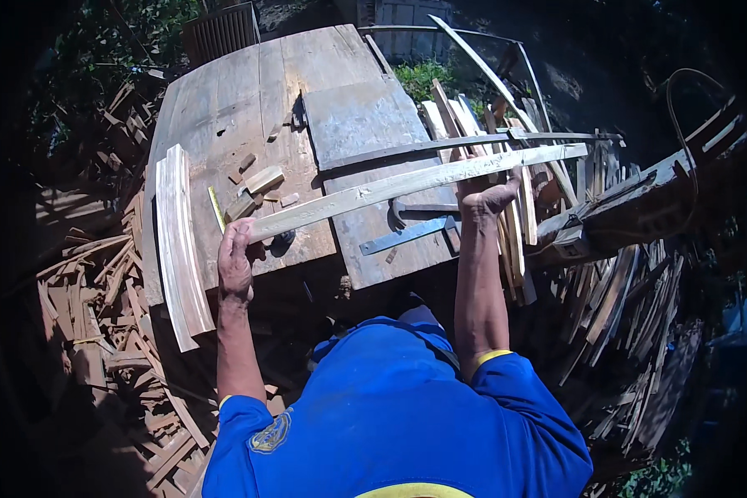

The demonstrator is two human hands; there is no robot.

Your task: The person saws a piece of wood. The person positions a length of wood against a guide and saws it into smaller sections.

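Observation:
A long pale wooden strip (pixel 390 187) stretches across in front of me, above the workbench (pixel 224 91). My left hand (pixel 236 253) grips its left end, fingers wrapped round it. Toward the right end my right hand (pixel 491 197) is closed round the strip from below. Under the strip lie a claw hammer (pixel 423 207) and a try square (pixel 407 236) with a bluish blade. Small wood blocks (pixel 264 179) and a yellow measuring strip (pixel 217 207) lie near my left hand.
Several planed strips (pixel 181 249) are stacked along the bench's left edge. More long pieces (pixel 515 224) lean at its right, beside a rusty metal beam (pixel 639 195). Scrap wood (pixel 91 315) is heaped on the left. A darker batten (pixel 440 145) crosses the bench.

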